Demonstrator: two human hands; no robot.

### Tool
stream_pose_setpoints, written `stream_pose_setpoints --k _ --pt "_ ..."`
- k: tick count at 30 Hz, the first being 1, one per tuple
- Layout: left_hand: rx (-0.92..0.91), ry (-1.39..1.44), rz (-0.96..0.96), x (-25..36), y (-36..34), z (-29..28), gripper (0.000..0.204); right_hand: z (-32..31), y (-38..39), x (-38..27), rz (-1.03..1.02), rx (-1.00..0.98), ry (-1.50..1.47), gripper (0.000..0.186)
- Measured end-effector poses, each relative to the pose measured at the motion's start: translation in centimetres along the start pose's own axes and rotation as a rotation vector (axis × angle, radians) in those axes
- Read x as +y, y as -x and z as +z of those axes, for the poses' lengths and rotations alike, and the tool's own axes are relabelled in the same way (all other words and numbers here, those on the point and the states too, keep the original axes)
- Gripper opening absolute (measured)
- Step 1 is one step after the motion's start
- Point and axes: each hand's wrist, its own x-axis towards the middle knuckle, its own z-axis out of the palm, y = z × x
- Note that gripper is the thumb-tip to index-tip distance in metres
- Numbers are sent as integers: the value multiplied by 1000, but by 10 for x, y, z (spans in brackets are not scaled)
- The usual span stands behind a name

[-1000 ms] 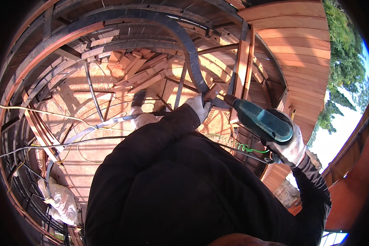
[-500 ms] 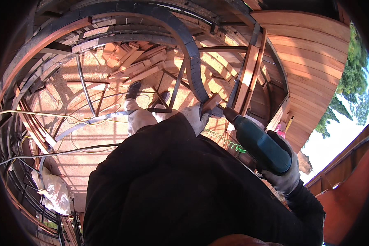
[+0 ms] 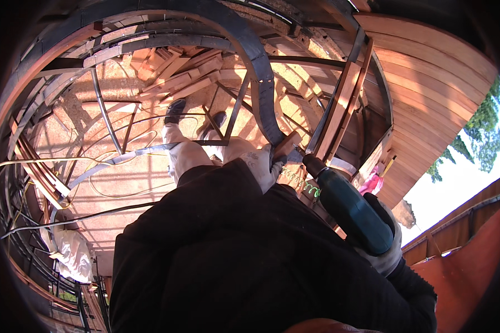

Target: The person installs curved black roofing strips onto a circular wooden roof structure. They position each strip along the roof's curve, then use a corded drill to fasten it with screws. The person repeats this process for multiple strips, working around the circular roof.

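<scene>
My right hand [image 3: 393,252], in a pale work glove, is wrapped round the handle of a dark teal power drill [image 3: 356,212]. The drill tilts up and to the left, its black chuck near a small wooden block [image 3: 285,145]. Between chuck and block a short bit or screw shows, too small to tell which. My left hand [image 3: 263,165], gloved too, grips the block from below against the lower end of a dark curved frame rib [image 3: 266,114]. Part of that hand's fingers is hidden behind the block.
Wooden offcuts [image 3: 178,72] lie piled on the sunlit floor ahead. Curved ribs and thin metal braces surround my legs. Cables [image 3: 72,158] cross at left, near a white plastic bag [image 3: 74,258]. A green coiled hose [image 3: 303,183] hangs below the drill. Curved plank cladding [image 3: 422,83] rises at right.
The drill and my right hand have shifted slightly down in the picture, with the view itself turning a little. My left hand stays at the wooden block.
</scene>
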Motion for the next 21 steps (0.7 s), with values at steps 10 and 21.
stream_pose_setpoints --k 10,21 --pt "-38 27 -10 -7 -3 6 31 6 1 2 4 30 -87 87" --pt "12 21 7 -8 -5 6 38 13 -4 3 77 58 -188 90"
